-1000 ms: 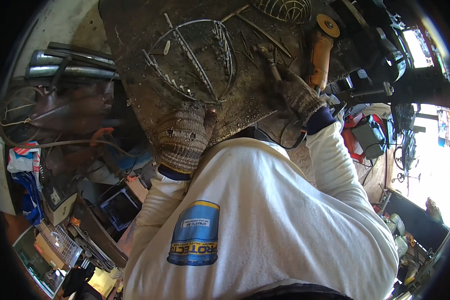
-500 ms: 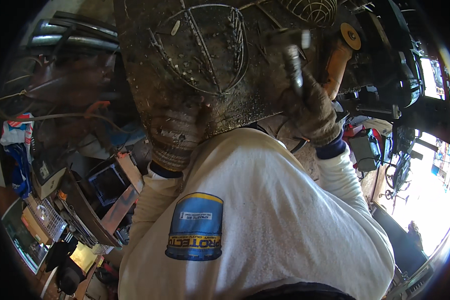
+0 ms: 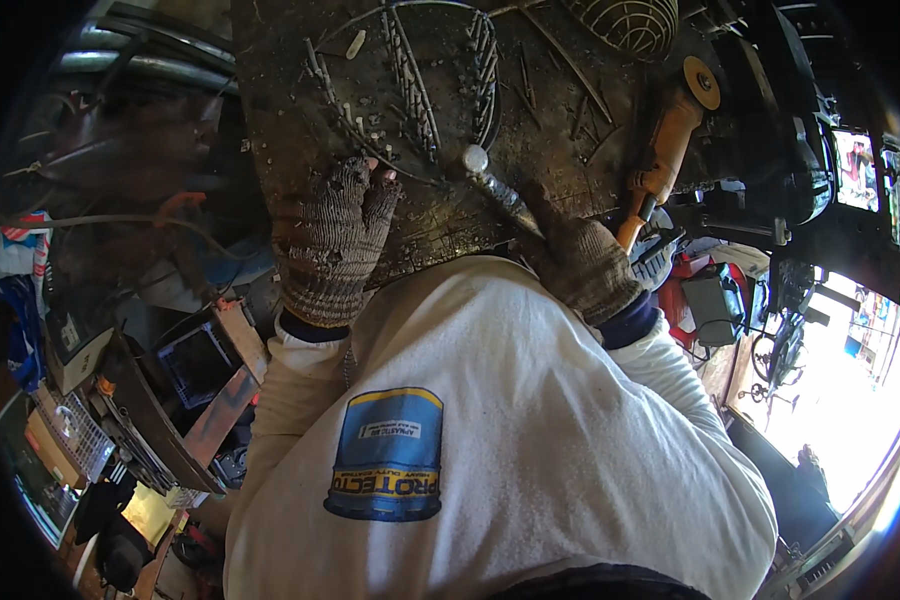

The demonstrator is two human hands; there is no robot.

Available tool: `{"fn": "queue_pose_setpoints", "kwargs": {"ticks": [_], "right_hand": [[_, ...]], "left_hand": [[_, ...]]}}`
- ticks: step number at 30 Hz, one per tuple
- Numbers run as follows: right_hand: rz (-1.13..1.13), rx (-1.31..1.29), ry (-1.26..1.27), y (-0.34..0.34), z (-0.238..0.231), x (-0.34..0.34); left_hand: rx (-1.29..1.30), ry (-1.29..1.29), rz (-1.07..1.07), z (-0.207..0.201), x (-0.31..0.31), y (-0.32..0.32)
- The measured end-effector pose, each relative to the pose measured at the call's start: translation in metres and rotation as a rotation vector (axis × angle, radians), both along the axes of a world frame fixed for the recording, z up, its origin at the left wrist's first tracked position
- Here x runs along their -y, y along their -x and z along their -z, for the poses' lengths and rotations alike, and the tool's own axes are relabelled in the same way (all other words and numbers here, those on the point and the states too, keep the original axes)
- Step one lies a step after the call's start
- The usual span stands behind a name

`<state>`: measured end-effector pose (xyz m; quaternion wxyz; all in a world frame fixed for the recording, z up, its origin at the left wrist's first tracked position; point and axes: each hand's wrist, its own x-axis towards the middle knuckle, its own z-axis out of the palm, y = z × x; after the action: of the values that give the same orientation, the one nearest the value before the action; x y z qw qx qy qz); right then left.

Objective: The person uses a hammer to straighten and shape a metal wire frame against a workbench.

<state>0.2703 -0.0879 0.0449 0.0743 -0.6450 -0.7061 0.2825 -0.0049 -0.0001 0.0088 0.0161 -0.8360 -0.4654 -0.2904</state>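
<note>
On the dark, worn metal tabletop [image 3: 285, 135] lies a round frame [image 3: 407, 85] of bent metal rod, with short rods fixed in rows across it. My left hand [image 3: 332, 240], in a dirty knitted glove with bare fingertips, has its fingers curled together at the frame's near left rim. What lies under those fingertips is partly hidden. Wrapped in my gloved right hand [image 3: 588, 258] is a hammer [image 3: 505, 200]; its head points up and left, close to the frame's near right rim. An orange angle grinder [image 3: 662, 150] with a round disc lies just beyond that hand.
A wire cage guard [image 3: 630, 25] sits at the far edge. Loose thin rods [image 3: 575, 65] lie scattered right of the frame. Metal tubes [image 3: 140, 65] stand at the far left. Below the table's left side are boards, boxes and a dark crate [image 3: 202, 365]. A bicycle [image 3: 782, 355] stands at right.
The hammer has come down and left, from raised beside the grinder to low near the frame's rim. My left hand has moved forward to the rim. The frame has shifted slightly.
</note>
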Motion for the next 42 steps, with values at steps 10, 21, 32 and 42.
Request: {"fn": "queue_pose_setpoints", "kwargs": {"ticks": [10,21,32,42], "right_hand": [[0.041,0.099,0.052,0.012,-0.012,-0.003],[0.199,-0.448,-0.101,-0.002,-0.01,-0.025],[0.47,-0.902,0.012,-0.01,-0.004,-0.043],[0.458,-0.903,0.086,-0.004,-0.023,-0.052]], "left_hand": [[-0.083,0.055,-0.072,0.004,-0.001,-0.008],[0.002,-0.046,0.031,0.005,0.003,-0.002],[0.28,0.322,-0.099,0.0,-0.013,0.042],[0.415,0.091,-0.171,0.018,-0.082,0.061]]}}
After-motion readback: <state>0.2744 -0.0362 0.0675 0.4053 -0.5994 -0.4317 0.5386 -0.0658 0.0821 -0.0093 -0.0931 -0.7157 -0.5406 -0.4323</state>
